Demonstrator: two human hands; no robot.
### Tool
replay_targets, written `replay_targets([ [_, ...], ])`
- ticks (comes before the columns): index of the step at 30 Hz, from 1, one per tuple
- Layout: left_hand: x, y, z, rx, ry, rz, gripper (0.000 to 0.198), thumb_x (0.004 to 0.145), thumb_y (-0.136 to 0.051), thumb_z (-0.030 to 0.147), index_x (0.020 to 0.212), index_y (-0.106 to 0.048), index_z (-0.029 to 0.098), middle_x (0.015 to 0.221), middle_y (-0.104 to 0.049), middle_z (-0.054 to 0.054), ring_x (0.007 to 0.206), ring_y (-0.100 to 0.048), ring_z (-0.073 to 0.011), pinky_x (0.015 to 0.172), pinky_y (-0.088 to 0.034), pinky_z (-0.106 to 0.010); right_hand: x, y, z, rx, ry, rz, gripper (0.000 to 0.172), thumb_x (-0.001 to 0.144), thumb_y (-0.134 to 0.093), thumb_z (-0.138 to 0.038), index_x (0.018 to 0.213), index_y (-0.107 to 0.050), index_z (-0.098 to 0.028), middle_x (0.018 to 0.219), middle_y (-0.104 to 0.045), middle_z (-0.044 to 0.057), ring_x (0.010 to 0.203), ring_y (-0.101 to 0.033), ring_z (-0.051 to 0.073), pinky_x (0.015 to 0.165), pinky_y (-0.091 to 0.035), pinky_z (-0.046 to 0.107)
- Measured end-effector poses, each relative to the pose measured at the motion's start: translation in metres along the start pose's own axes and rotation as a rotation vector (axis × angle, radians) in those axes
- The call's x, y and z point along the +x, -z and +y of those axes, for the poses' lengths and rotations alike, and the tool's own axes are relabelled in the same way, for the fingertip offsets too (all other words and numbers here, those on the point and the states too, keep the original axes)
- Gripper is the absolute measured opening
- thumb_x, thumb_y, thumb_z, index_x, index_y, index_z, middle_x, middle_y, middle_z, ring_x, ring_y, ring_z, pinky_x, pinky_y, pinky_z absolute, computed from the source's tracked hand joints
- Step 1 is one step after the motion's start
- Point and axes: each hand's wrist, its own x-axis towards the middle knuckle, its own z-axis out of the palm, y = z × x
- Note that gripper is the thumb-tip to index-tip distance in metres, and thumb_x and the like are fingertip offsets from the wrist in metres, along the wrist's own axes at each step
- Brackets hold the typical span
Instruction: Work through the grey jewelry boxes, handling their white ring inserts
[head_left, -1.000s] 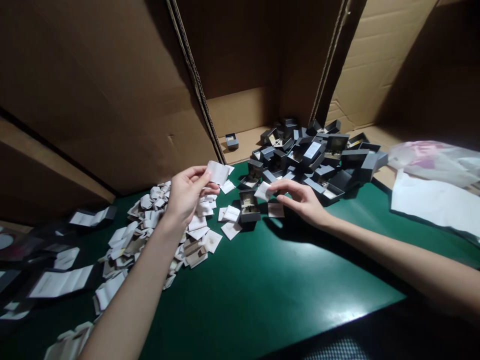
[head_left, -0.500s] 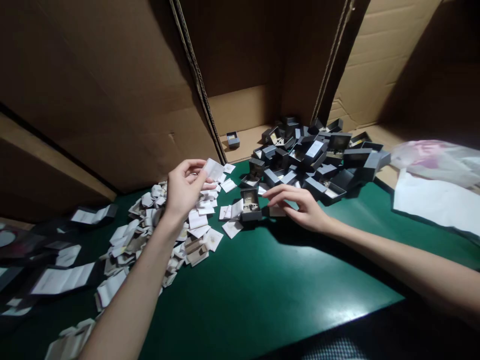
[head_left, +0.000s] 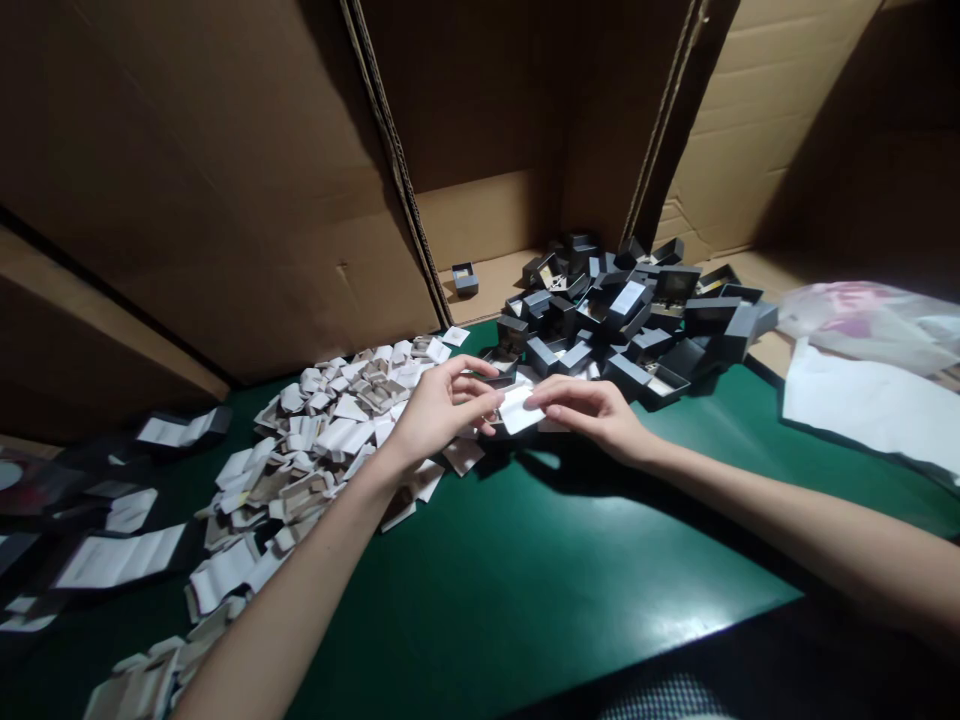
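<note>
My left hand and my right hand meet over the green mat, both pinching one small white paper square between their fingertips. A small dark grey open box sits right behind that paper, mostly hidden by my fingers. To the left lies a spread of several white and beige paper squares. Behind my hands a heap of small dark grey boxes is piled up, some open.
Brown cardboard walls rise behind the mat. One stray grey box sits on the cardboard floor at the back. White sheets and a plastic bag lie at the right. Dark boxes with white cards lie at the far left.
My left hand dropped from above the paper pile and moved right to meet my right hand. Both now pinch one white square over the open box.
</note>
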Motion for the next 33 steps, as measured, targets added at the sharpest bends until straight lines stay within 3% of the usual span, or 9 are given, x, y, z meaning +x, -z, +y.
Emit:
replay_targets([
  [3, 0.003, 0.005, -0.004, 0.251, -0.137, 0.085, 0.038, 0.073, -0.072, 0.037, 0.104, -0.058, 0.018, 0.101, -0.063, -0.008, 0.084, -0.064, -0.0194, 0.066, -0.057, -0.033, 0.002, 0.001, 0.002, -0.085, -0.013, 0.121, 0.019, 0.086, -0.061, -0.034, 0.09, -0.071, -0.018, 0.094, -0.068, 0.006, 0.088, -0.063, 0.017, 0.082, -0.051, 0.032],
  [5, 0.005, 0.009, -0.009, 0.431, -0.224, 0.1, 0.047, 0.07, -0.075, 0.039, 0.111, -0.057, 0.021, 0.117, -0.058, -0.009, 0.103, -0.059, -0.024, 0.08, -0.055, -0.039, 0.003, 0.002, 0.004, -0.121, -0.023, 0.18, 0.018, 0.085, -0.062, -0.034, 0.087, -0.07, -0.018, 0.09, -0.069, 0.005, 0.083, -0.063, 0.016, 0.078, -0.052, 0.031],
  [9, 0.008, 0.008, -0.021, 0.567, -0.237, -0.094, 0.071, 0.071, -0.074, 0.046, 0.133, -0.044, 0.028, 0.139, -0.045, -0.008, 0.127, -0.045, -0.0277, 0.102, -0.043, -0.046, 0.004, 0.002, 0.006, -0.193, -0.007, 0.168, 0.015, 0.086, -0.06, -0.029, 0.089, -0.07, -0.018, 0.092, -0.069, 0.005, 0.085, -0.064, 0.016, 0.079, -0.051, 0.031],
  [12, 0.01, 0.0, -0.029, 0.613, -0.288, -0.118, 0.073, 0.072, -0.072, 0.05, 0.135, -0.044, 0.026, 0.143, -0.042, -0.01, 0.132, -0.041, -0.0292, 0.107, -0.038, -0.048, 0.003, 0.002, 0.01, -0.246, 0.049, 0.084, 0.017, 0.087, -0.055, -0.021, 0.096, -0.07, -0.02, 0.097, -0.068, 0.005, 0.092, -0.063, 0.017, 0.084, -0.05, 0.033],
  [17, 0.01, -0.012, -0.037, 0.612, -0.378, -0.081, 0.075, 0.073, -0.072, 0.05, 0.137, -0.042, 0.025, 0.143, -0.042, -0.01, 0.132, -0.04, -0.0281, 0.108, -0.038, -0.046, 0.001, 0.001, 0.018, -0.453, 0.165, -0.04, 0.029, 0.083, -0.047, -0.005, 0.099, -0.068, -0.019, 0.099, -0.067, 0.007, 0.091, -0.06, 0.019, 0.077, -0.049, 0.035],
  [22, 0.01, -0.011, -0.039, 0.58, -0.38, -0.086, 0.074, 0.074, -0.071, 0.048, 0.138, -0.04, 0.029, 0.142, -0.041, -0.008, 0.132, -0.041, -0.0281, 0.106, -0.041, -0.046, 0.001, 0.002, 0.015, -0.611, 0.292, -0.072, 0.027, 0.084, -0.047, -0.007, 0.1, -0.066, -0.019, 0.093, -0.066, 0.008, 0.084, -0.056, 0.02, 0.073, -0.047, 0.037],
  [28, 0.009, -0.012, -0.036, 0.568, -0.382, -0.1, 0.075, 0.074, -0.072, 0.046, 0.139, -0.04, 0.029, 0.141, -0.04, -0.008, 0.132, -0.04, -0.0288, 0.106, -0.041, -0.045, 0.001, -0.001, 0.008, -0.28, 0.165, 0.082, 0.01, 0.085, -0.063, -0.029, 0.085, -0.062, -0.02, 0.086, -0.062, 0.003, 0.081, -0.06, 0.016, 0.075, -0.051, 0.031],
  [31, 0.006, -0.016, -0.035, 0.59, -0.407, -0.112, 0.076, 0.075, -0.071, 0.045, 0.141, -0.036, 0.03, 0.144, -0.037, -0.008, 0.135, -0.037, -0.0289, 0.108, -0.04, -0.046, 0.002, 0.0, 0.008, -0.178, 0.152, 0.204, 0.011, 0.084, -0.063, -0.029, 0.087, -0.059, -0.02, 0.083, -0.06, 0.002, 0.076, -0.06, 0.014, 0.07, -0.052, 0.029],
  [33, 0.005, -0.021, -0.035, 0.603, -0.424, -0.124, 0.076, 0.076, -0.07, 0.044, 0.142, -0.034, 0.03, 0.146, -0.034, -0.009, 0.136, -0.035, -0.0288, 0.11, -0.037, -0.047, 0.002, 0.002, 0.007, -0.248, 0.21, 0.197, 0.008, 0.087, -0.058, -0.024, 0.095, -0.059, -0.02, 0.089, -0.063, 0.004, 0.08, -0.061, 0.015, 0.073, -0.052, 0.03],
])
